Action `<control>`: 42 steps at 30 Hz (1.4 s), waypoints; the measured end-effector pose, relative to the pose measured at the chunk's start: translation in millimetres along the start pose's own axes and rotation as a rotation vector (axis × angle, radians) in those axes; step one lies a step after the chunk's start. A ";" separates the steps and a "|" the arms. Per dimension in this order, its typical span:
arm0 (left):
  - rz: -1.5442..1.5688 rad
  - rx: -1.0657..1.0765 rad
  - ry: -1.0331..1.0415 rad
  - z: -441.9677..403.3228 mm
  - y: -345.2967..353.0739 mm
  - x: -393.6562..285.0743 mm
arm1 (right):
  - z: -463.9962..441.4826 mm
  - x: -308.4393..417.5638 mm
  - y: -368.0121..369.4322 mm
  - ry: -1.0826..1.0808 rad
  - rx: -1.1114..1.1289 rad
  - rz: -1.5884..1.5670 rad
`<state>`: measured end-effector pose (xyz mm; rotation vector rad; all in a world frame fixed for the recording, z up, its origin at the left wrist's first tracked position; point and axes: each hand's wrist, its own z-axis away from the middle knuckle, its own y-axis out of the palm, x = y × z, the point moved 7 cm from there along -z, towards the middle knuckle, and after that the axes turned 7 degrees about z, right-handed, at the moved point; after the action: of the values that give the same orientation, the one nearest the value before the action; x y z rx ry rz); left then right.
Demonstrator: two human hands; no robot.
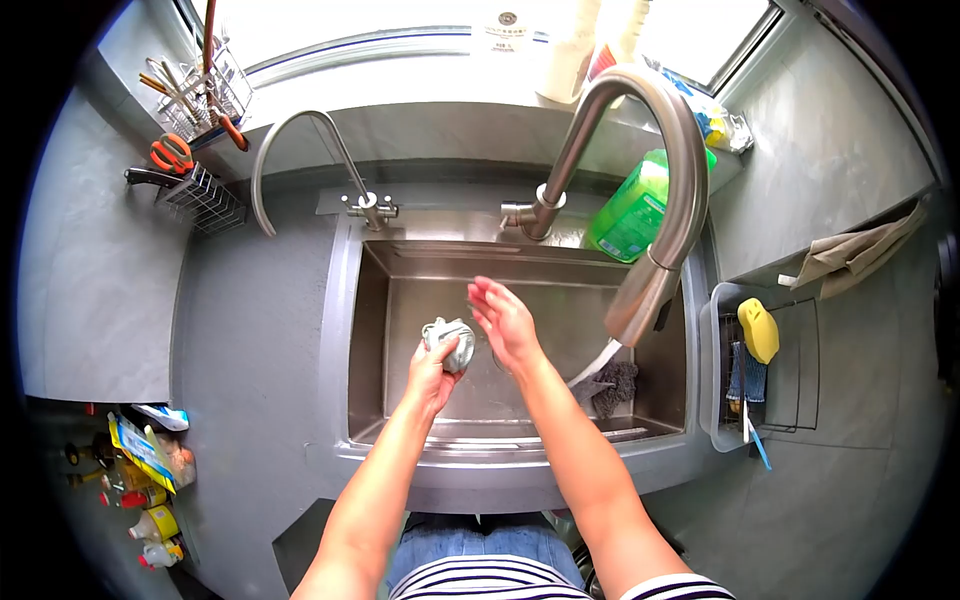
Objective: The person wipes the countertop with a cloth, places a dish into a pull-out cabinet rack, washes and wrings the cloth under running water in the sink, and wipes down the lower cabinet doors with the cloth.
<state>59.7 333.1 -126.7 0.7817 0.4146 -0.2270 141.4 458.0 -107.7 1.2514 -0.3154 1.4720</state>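
Note:
Over the steel sink, my left hand grips a bunched pale grey-green cloth, its fingers wrapped round the lower side. My right hand is just to the right of the cloth, palm turned toward it, fingers stretched out and holding nothing. Water runs from the large curved faucet at the right side of the sink. A dark grey scrubbing cloth lies near the sink's lower right corner, beside the stream.
A thin faucet arches behind the sink's left side. A green bottle stands behind the large faucet. At the right hangs a rack with a yellow sponge. Orange scissors and a knife sit in a wire holder at left.

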 end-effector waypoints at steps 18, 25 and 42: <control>-0.169 0.191 0.038 -14.3 0.4 -49.9 | 24.5 15.8 42.4 -0.163 0.149 0.647; -0.959 0.341 0.410 10.8 24.2 -62.0 | 39.2 0.8 13.4 -0.121 -0.035 0.585; -1.080 0.404 0.290 3.5 31.4 -42.4 | 59.0 42.6 24.3 -0.098 0.292 1.126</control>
<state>33.6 354.2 -85.8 0.9237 1.0707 -1.2440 159.2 428.6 -39.2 1.4495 -1.0118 2.4633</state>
